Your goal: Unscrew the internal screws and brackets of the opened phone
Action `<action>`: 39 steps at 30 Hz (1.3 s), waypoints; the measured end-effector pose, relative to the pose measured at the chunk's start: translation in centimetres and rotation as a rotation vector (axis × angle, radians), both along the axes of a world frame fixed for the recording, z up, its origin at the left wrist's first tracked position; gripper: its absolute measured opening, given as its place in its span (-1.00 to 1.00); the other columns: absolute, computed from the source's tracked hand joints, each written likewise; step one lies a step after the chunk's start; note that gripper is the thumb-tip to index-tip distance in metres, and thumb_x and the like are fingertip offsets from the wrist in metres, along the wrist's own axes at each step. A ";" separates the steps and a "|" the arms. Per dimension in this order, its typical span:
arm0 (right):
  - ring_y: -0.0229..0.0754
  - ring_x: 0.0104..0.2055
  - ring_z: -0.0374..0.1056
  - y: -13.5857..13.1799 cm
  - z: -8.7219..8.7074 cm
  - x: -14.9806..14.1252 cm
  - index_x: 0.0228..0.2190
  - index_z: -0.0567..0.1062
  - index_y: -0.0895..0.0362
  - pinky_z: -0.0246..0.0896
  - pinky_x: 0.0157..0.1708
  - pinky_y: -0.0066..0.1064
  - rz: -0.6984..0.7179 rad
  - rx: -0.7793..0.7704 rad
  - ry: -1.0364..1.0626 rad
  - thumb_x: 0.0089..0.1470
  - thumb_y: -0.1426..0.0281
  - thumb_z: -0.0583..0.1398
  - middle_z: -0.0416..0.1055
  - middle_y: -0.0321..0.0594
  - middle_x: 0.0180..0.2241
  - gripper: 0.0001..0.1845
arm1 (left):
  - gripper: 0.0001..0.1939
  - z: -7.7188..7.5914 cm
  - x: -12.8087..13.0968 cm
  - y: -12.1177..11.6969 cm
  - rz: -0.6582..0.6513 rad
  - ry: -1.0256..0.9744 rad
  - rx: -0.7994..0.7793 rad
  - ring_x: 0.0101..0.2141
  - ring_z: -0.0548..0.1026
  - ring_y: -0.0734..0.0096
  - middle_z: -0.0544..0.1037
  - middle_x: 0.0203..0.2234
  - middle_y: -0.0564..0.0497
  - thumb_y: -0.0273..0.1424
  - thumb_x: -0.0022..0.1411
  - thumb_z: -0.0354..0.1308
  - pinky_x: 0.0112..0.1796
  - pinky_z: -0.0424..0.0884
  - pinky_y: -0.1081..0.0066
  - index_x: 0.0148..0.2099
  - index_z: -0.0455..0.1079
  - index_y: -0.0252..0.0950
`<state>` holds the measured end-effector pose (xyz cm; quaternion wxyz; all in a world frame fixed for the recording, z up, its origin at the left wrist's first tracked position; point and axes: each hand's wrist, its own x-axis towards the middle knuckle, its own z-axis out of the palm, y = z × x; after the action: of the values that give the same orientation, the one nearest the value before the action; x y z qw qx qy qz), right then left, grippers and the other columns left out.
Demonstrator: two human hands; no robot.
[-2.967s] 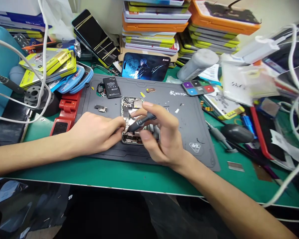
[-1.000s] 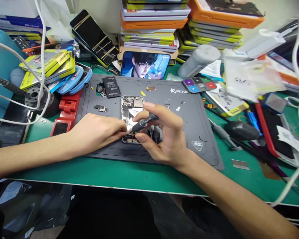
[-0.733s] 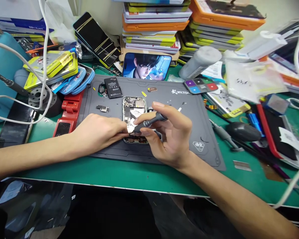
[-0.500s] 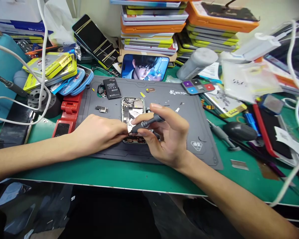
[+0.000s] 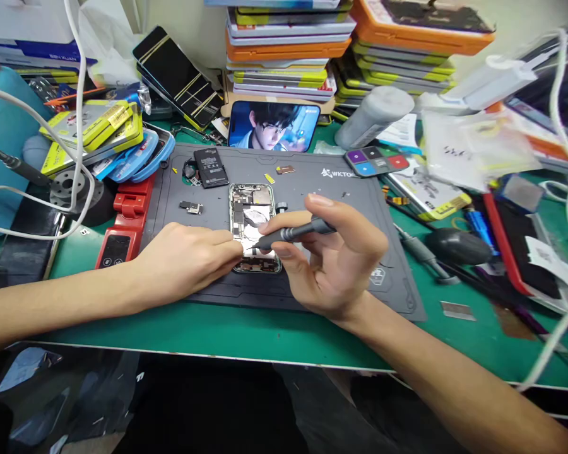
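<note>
An opened phone with its insides bare lies on the grey work mat. My right hand grips a thin dark screwdriver, tilted almost flat, its tip at the phone's lower half. My left hand rests on the mat at the phone's left edge, fingers pinched together at a shiny part inside the phone beside the tip. A black battery and a small loose part lie on the mat's far left.
A playing phone leans behind the mat under stacks of boxed cases. A red holder and yellow packs lie left. Tools, a black blower, papers and white cables crowd the right. The green table edge runs near me.
My right hand has drawn back to the right and the screwdriver has tipped flatter, its tip still at the phone. My left hand stays pinched at the phone's edge.
</note>
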<state>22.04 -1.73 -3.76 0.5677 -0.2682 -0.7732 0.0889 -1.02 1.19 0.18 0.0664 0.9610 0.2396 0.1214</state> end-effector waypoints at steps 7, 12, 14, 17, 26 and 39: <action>-0.20 -0.17 0.61 -0.1 0.2 0.1 0.38 0.14 -0.12 0.66 -0.30 -0.36 0.003 -0.013 -0.031 0.26 0.56 0.23 0.44 -0.09 0.20 -0.21 | -0.93 -0.4 0.5 0.3 0.120 -0.087 -0.172 -0.40 0.56 0.50 0.65 -0.35 0.17 -0.36 0.44 0.21 -0.43 0.19 0.48 -0.13 0.52 -0.21; -0.17 -0.19 0.62 -0.1 0.3 0.1 0.38 0.15 -0.15 0.69 -0.24 -0.31 0.010 -0.007 -0.027 0.28 0.53 0.22 0.45 -0.10 0.20 -0.24 | -0.98 -0.3 0.9 0.3 0.195 -0.088 -0.280 -0.49 0.49 0.55 0.62 -0.44 0.19 -0.41 0.36 0.26 -0.44 0.15 0.51 -0.18 0.53 -0.20; -0.18 -0.19 0.62 -0.2 0.3 0.1 0.38 0.14 -0.17 0.68 -0.24 -0.32 0.000 -0.011 -0.031 0.29 0.51 0.21 0.46 -0.10 0.19 -0.25 | -0.98 -0.4 1.0 0.1 0.189 -0.060 -0.255 -0.49 0.49 0.54 0.62 -0.44 0.18 -0.42 0.37 0.25 -0.44 0.13 0.50 -0.18 0.51 -0.21; -0.20 -0.18 0.62 -0.2 0.3 0.2 0.37 0.15 -0.16 0.67 -0.23 -0.33 -0.017 -0.012 -0.033 0.30 0.50 0.21 0.47 -0.10 0.17 -0.27 | -0.94 -0.2 1.1 -0.1 0.169 -0.035 -0.194 -0.46 0.50 0.50 0.63 -0.41 0.15 -0.41 0.41 0.19 -0.44 0.12 0.48 -0.17 0.48 -0.23; -0.17 -0.17 0.62 -0.4 0.4 0.7 0.39 0.17 -0.10 0.65 -0.27 -0.30 -0.013 0.015 -0.021 0.24 0.58 0.23 0.49 -0.09 0.15 -0.20 | -0.87 5.8 -1.4 2.8 0.211 0.311 -0.287 -0.56 0.42 0.47 0.52 -0.59 0.15 -0.32 0.32 0.20 -0.47 0.11 0.45 -0.29 0.52 -0.17; -0.20 -0.20 0.62 -0.1 0.7 0.5 0.38 0.16 -0.07 0.65 -0.27 -0.31 0.022 0.005 -0.044 0.19 0.64 0.23 0.46 -0.07 0.16 -0.16 | -0.73 6.1 -2.3 2.8 0.290 0.579 -0.164 -0.46 0.53 0.37 0.62 -0.43 0.03 -0.26 0.42 0.05 -0.44 0.15 0.41 -0.21 0.56 -0.18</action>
<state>22.51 -1.84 -3.06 0.5502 -0.2601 -0.7887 0.0874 -3.31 4.03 6.24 0.0546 0.9030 0.3916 -0.1682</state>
